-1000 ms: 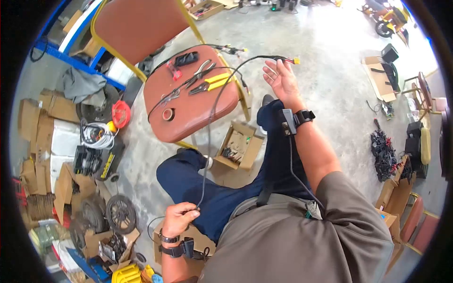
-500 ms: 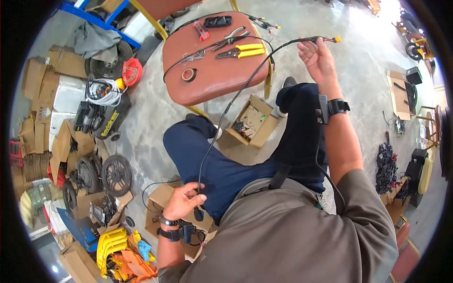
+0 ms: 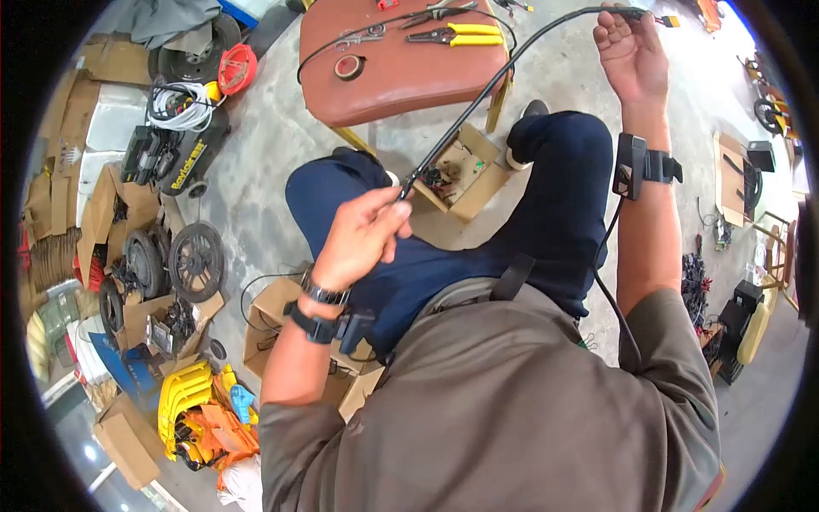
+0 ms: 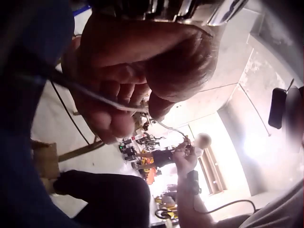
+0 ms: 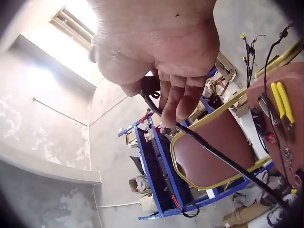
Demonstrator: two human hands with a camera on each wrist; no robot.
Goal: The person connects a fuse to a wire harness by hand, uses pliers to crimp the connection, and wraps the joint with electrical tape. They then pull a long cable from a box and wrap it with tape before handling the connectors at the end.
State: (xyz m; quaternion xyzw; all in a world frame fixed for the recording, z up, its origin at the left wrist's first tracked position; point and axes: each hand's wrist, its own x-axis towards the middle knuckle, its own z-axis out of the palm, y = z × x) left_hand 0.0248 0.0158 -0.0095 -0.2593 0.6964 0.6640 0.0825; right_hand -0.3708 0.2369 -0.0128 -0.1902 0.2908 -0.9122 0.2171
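Observation:
A long black sheathed cable (image 3: 478, 101) runs between the two hands, bowed upward in the head view. The left hand (image 3: 358, 235) pinches its near end between thumb and fingers, over the lap. Held out at the far right, the right hand (image 3: 636, 64) grips the other end, palm up, close to a yellow connector (image 3: 671, 21). In the right wrist view the cable (image 5: 213, 149) passes between the thumb and fingers. A thinner stretch of cable (image 4: 95, 93) crosses the left fingers in the left wrist view.
A brown padded chair seat (image 3: 401, 98) ahead carries yellow-handled wire strippers (image 3: 461, 34), pliers (image 3: 439, 12), a tape roll (image 3: 349, 66) and another cable. Between the feet stands an open cardboard box (image 3: 478, 205). Wheels (image 3: 196, 262), boxes and yellow parts crowd the left floor.
The left hand has risen from beside the thigh, forward and toward the right hand, still pinching the cable. The right hand keeps its grip as it shifts to the upper right of the head view.

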